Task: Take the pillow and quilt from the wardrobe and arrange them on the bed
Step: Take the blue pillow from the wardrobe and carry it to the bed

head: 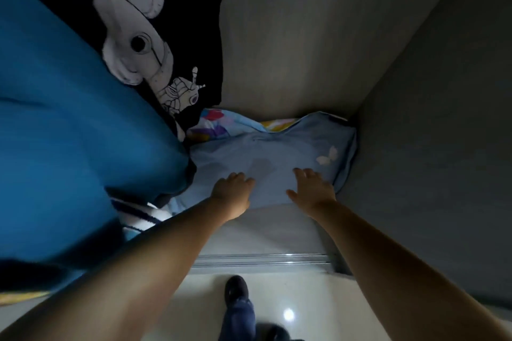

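Note:
A light blue pillow [277,152] with a white butterfly print lies on the floor of the dim wardrobe, pushed against its right wall. Behind it shows a patch of colourful flowered bedding [213,126], which may be the quilt. My left hand [231,188] rests on the pillow's front left part, fingers curled down onto the fabric. My right hand [311,188] lies flat on the pillow's front right part, fingers spread. Neither hand is closed around the pillow.
Hanging clothes fill the left side: a bright blue garment [69,133] and a black one with a white cartoon print [144,36]. Striped fabric [138,216] sits below them. The wardrobe's sliding track [263,260] runs along the front. My foot [235,289] stands on the glossy floor.

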`<state>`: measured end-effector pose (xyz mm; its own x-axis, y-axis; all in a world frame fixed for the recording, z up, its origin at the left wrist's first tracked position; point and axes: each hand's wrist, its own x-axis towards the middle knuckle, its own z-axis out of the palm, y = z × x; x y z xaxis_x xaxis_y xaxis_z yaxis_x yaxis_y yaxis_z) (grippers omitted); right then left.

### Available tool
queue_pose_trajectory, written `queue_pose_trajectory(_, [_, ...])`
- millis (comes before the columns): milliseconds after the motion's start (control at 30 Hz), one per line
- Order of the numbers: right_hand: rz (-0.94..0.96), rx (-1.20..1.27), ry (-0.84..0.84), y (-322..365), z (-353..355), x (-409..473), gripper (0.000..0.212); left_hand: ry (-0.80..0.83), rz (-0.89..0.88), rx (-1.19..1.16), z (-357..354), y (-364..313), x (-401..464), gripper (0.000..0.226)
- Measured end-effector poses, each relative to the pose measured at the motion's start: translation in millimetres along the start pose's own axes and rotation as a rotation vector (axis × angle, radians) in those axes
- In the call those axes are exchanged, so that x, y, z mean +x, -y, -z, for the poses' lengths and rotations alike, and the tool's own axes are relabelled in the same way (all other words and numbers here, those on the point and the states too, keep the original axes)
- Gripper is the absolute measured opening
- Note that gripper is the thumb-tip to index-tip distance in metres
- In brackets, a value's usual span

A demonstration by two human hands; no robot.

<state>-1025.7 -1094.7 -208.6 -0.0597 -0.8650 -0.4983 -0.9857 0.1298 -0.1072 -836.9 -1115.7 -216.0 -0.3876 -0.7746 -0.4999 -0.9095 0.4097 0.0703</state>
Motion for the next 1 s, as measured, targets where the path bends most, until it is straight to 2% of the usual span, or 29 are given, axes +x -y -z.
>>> queue_pose_trajectory(100, [-0.002, -0.009, 0.031, -12, -20, 55, 0.062, 0.015, 0.023, 0.001, -18, 11, 50, 0.049])
queue_pose_trajectory(200, [0.040, -0.076, 0.036, -21, -41, 119, 0.064, -0.053, 0.065, 0.024, -40, 27, 106, 0.058])
queue_pose_trajectory(400, [0.200, -0.198, -0.133, -36, -76, 256, 0.073, -0.230, 0.186, 0.023, -82, 79, 226, 0.085])
queue_pose_trajectory(500, [0.272, -0.270, -0.168, -50, -88, 299, 0.076, -0.177, 0.263, 0.021, -107, 98, 264, 0.096])
queue_pose_trajectory(567, [0.277, -0.254, -0.156, -58, -97, 312, 0.085, -0.148, 0.299, -0.029, -125, 104, 276, 0.099])
queue_pose_trajectory(700, [0.276, -0.297, -0.140, -59, -114, 303, 0.097, -0.159, 0.249, 0.001, -139, 103, 273, 0.102])
queue_pose_trajectory(900, [0.362, -0.385, -0.114, -63, -113, 285, 0.079, -0.059, 0.182, 0.078, -143, 99, 246, 0.090])
queue_pose_trajectory(1000, [0.345, -0.395, -0.001, -59, -118, 280, 0.081, 0.071, 0.209, 0.032, -144, 97, 239, 0.092])
